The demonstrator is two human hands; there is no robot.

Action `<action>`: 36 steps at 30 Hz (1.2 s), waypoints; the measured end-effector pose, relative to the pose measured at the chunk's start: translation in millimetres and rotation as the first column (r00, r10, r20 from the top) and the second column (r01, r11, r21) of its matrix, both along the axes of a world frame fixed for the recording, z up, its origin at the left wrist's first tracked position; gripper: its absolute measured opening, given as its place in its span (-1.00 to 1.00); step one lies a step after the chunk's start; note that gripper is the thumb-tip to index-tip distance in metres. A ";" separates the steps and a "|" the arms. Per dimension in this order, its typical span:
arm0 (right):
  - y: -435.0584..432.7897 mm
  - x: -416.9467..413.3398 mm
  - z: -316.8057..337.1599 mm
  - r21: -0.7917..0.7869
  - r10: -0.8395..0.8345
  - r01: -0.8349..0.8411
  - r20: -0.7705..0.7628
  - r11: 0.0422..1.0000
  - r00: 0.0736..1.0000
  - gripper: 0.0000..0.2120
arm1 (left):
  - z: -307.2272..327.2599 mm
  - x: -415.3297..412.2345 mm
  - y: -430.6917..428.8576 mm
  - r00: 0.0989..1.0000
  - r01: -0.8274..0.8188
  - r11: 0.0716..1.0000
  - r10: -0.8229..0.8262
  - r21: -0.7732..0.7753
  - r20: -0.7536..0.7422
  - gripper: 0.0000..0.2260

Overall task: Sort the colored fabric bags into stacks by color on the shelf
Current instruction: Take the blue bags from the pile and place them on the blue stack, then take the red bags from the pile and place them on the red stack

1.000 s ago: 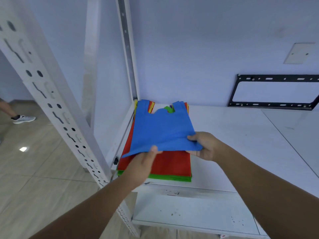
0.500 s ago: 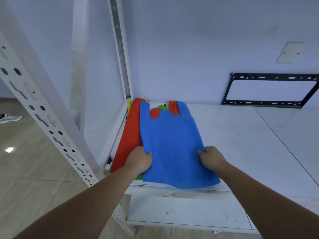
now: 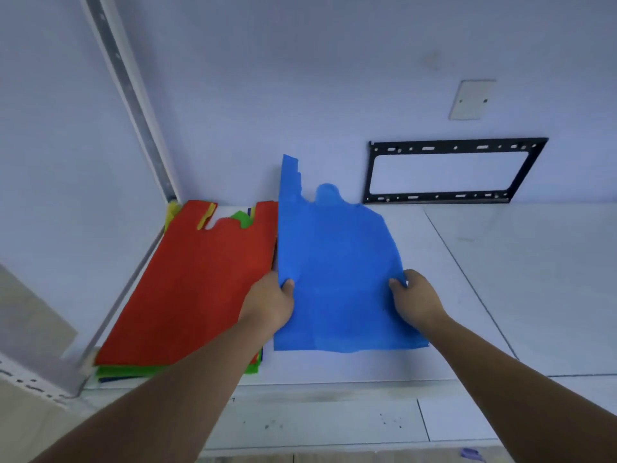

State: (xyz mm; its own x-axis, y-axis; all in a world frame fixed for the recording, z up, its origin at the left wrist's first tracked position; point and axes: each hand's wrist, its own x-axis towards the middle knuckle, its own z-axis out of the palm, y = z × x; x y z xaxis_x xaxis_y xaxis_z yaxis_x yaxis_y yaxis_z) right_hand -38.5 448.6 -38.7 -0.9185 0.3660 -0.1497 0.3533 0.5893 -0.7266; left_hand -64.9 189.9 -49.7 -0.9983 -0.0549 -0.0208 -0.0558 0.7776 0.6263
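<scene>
A blue fabric bag (image 3: 337, 262) is spread over the white shelf (image 3: 500, 279), just right of the mixed pile. My left hand (image 3: 270, 302) grips its left edge and my right hand (image 3: 414, 299) grips its right edge. Its left handle stands up against the back wall. The pile has a red bag (image 3: 197, 282) on top, with green (image 3: 133, 370) and yellow (image 3: 172, 212) bags showing at its edges. The bags lower in the pile are mostly hidden.
A white perforated shelf post (image 3: 30, 375) stands at the front left and a grey upright rail (image 3: 133, 95) at the back left. A black metal bracket (image 3: 447, 172) leans on the wall behind the shelf. A lower shelf (image 3: 334, 422) shows below.
Both hands lifted the blue bag off the pile and carried it right, onto bare shelf beside the pile. The red bag is now uncovered on top. The camera has moved closer.
</scene>
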 end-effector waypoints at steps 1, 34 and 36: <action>9.3 0.0 -7.0 0.010 0.013 -0.014 0.064 1.000 0.998 -0.78 | -7.3 0.0 5.5 0.997 0.005 0.998 0.001 -0.068 0.082 -0.71; -197.0 19.5 -16.4 0.188 0.505 -0.483 -0.085 0.855 0.859 -0.58 | -7.9 38.6 -164.0 0.889 0.443 0.890 -0.452 -0.112 -0.074 -0.72; -190.7 21.4 -12.8 0.132 0.508 -0.494 -0.099 0.859 0.856 -0.64 | -7.5 33.9 -169.0 0.924 0.369 0.929 -0.371 -0.034 -0.088 -0.77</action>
